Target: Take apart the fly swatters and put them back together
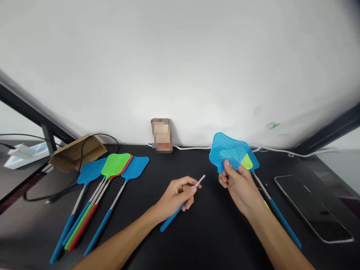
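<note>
In the middle of the black table, my left hand [180, 195] grips a fly swatter handle [171, 219]. Its blue grip sticks out below the hand, and a short metal rod end points up and right from the fingers. My right hand [239, 180] pinches a blue fly swatter head [228, 150] near its lower edge, where the socket is. The rod and the head are apart, with a gap between the two hands. Behind my right hand lie fly swatters with a blue handle [284, 223] and a yellow-green head [246, 162], partly hidden.
Several fly swatters in blue, green and red lie at the left, a green head [116, 165] on top. Behind them are a cardboard box [77, 153] and a black cable [81, 161]. A small blurred box [162, 135] leans on the wall. At right lies a phone [312, 208].
</note>
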Demonstrator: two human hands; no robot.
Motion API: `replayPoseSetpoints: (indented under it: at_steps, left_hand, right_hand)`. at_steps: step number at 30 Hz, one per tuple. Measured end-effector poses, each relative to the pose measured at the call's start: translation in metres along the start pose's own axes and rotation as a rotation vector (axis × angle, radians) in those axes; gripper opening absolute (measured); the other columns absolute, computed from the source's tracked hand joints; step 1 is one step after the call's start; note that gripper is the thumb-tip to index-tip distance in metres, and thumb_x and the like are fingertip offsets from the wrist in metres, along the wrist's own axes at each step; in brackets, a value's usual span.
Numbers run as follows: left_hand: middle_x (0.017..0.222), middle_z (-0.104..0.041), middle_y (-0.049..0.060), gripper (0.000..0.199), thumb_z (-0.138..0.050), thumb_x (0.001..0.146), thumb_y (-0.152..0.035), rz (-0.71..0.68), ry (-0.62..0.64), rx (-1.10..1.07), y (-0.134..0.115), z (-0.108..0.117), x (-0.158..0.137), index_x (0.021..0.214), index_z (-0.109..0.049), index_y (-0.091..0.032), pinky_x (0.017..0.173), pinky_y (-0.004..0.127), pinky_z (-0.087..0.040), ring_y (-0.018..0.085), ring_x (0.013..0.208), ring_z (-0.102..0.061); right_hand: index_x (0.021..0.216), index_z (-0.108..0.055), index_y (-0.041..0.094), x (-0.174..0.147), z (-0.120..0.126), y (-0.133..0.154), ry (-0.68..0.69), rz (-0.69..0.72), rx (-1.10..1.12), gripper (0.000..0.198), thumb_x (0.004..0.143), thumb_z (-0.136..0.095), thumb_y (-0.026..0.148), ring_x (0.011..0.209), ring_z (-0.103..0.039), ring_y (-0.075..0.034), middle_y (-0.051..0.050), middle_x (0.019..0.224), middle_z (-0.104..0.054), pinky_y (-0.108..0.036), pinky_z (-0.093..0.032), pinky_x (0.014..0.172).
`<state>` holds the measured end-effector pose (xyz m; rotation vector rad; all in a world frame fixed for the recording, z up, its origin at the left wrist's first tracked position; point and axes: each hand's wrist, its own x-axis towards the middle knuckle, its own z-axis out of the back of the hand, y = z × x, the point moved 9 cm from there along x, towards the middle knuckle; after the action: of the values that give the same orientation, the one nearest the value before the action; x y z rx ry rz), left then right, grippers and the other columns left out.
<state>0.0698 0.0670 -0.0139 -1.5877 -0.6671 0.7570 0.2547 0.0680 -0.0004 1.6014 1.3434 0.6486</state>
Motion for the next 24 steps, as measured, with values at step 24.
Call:
replayPoseSetpoints:
  at_steps: [24]
  left_hand:
    - [0.049,-0.054,-0.005,0.036,-0.063,0.097,-0.047,-0.02,-0.002,-0.004,-0.004,-0.001,-0.001,0.104,-0.064,-0.012,0.045,0.02,-0.03,0.007,0.04,-0.04]
  right_hand:
    - [0.076,-0.066,0.02,-0.016,-0.033,-0.024,0.18,-0.119,0.084,0.033,0.078,-0.086,0.047,0.064,-0.049,-0.013,0.001,0.069,-0.059,-0.027,-0.038,0.056]
